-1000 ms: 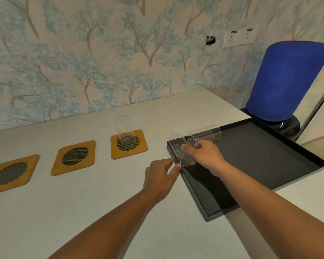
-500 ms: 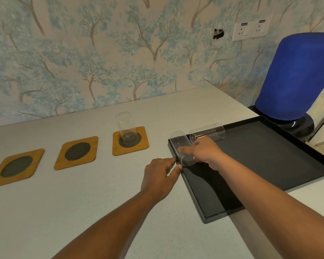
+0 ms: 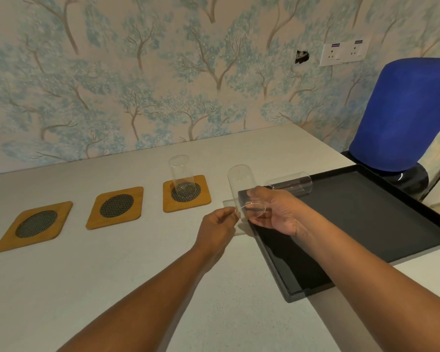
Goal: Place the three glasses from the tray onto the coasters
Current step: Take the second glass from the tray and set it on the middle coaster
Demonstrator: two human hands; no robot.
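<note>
Glass (image 3: 241, 189) number two has come up off the tray (image 3: 366, 224) since a moment ago, right hand (image 3: 277, 212) in a closed grip on it, left hand (image 3: 219, 224) (loosely curled, empty) touching its base, so the middle coaster (image 3: 116, 207) looks next.

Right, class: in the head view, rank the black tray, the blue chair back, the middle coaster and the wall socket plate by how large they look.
1. Black tray
2. Blue chair back
3. Middle coaster and wall socket plate look alike; the plate is farther away, so unranked.
</note>
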